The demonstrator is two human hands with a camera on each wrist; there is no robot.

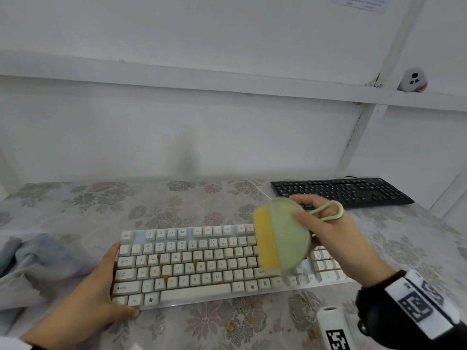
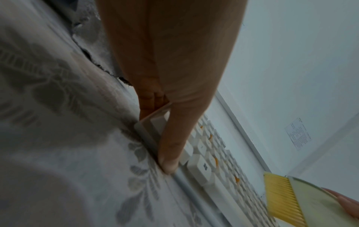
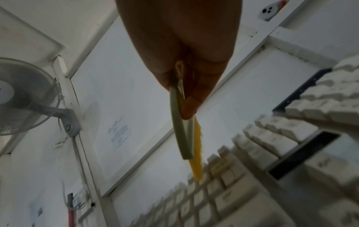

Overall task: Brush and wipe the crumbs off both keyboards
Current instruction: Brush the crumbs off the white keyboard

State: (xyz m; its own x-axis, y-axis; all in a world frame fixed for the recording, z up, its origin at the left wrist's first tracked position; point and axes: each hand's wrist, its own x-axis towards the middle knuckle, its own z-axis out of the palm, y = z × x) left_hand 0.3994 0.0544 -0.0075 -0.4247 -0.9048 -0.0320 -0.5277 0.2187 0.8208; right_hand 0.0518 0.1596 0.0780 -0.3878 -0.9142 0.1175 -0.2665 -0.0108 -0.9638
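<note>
- Nearest me, loose orange crumbs point(image 1: 249, 318) lie on the flowered tablecloth point(image 1: 202, 208) just in front of the white keyboard point(image 1: 202, 269), beside a white marked cylinder point(image 1: 332, 329).
- My left hand point(image 1: 96, 284) braces the white keyboard's left end: fingers along the side edge, thumb hooked round the near-left corner, so it grips the frame and not the keys. I judge that hold worth keeping firm, so the board cannot slide under the strokes.
- Orange crumbs point(image 1: 165, 278) sit between the keys around the letter rows, so this board is not yet clean.
- My right hand point(image 1: 326, 228) hangs above the keyboard's right half, wrist raised, thumb and fingers pinching the green brush point(image 1: 288, 236) near its loop handle. Its yellow bristles point(image 1: 264, 241) point left and down, and from the right wrist view their tips look just above the keys; I cannot tell whether they touch.
- To do this well, I would lower the bristles into the gaps and sweep in short strokes along the rows toward the near edge, angling them so crumbs flick out instead of going deeper.
- A grey cloth point(image 1: 32, 258) lies left of the board, ready for wiping.
- Far right, the black keyboard point(image 1: 341, 192) waits untouched, well apart.
</note>
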